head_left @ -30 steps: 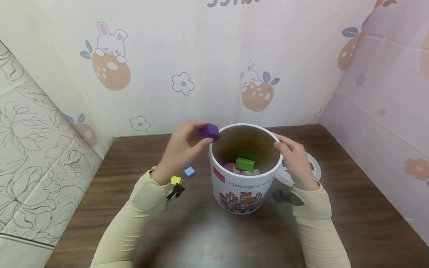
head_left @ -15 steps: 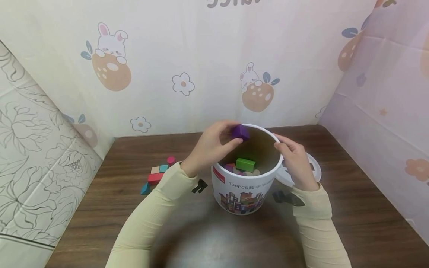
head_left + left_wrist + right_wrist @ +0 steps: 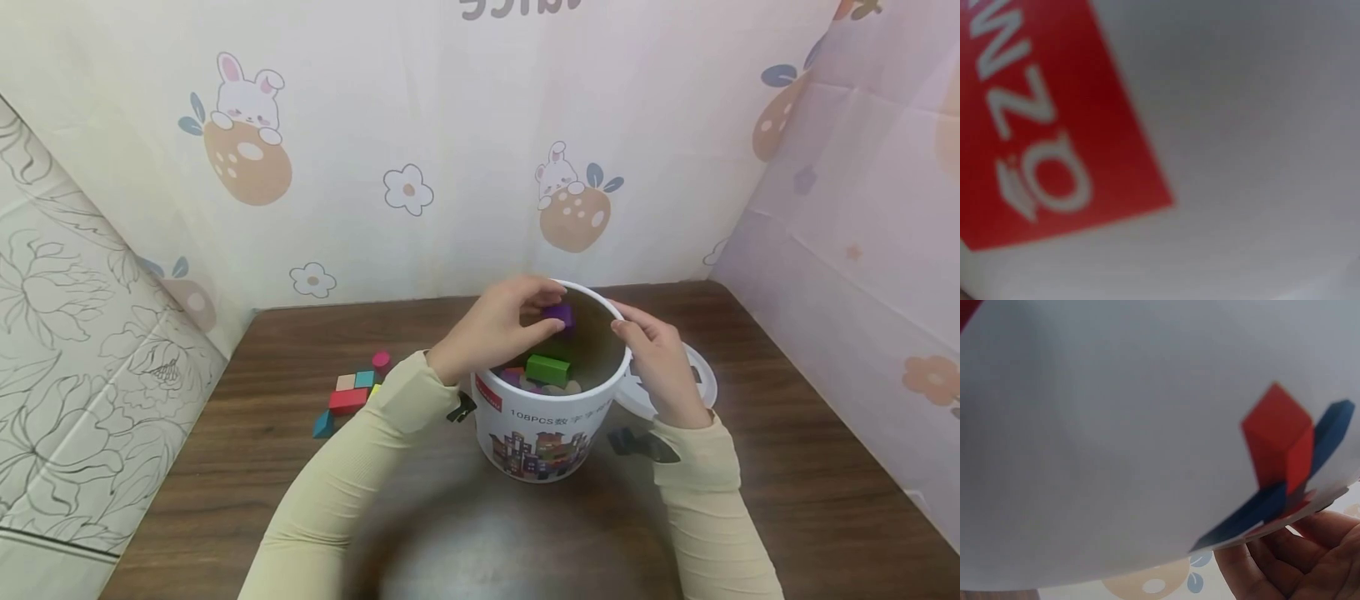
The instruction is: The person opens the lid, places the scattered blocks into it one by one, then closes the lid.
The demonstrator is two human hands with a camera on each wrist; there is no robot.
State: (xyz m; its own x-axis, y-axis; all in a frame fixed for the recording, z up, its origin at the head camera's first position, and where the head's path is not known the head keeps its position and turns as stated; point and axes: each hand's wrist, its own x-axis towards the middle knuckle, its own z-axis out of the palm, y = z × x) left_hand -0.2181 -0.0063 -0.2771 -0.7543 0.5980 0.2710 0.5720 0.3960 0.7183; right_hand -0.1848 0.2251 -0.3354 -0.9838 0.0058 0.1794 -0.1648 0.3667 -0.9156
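Observation:
My left hand [image 3: 498,325] reaches over the near-left rim of a white bucket [image 3: 551,442], its thumb and fingers around a purple block [image 3: 558,315] inside the mouth. My right hand [image 3: 660,354] grips the bucket's right rim between thumb and fingers. Inside the bucket, a green block [image 3: 547,369] lies on several other blocks. Only the bucket's white wall with a red label [image 3: 1066,125] fills the left wrist view. In the right wrist view, curled fingers [image 3: 1291,556] show at the edge of the bucket's printed wall.
Left of the bucket, several blocks lie on the brown table [image 3: 247,467], including a red block [image 3: 348,402], a blue triangular block [image 3: 323,425] and a pink cylinder [image 3: 381,361]. Behind my right hand is a white lid [image 3: 705,375]. A patterned curtain [image 3: 480,167] backs the table.
My left hand has carried the purple block rightward over the rim and down into the bucket's mouth. More blocks on the left have come into sight. My right hand has kept its grip.

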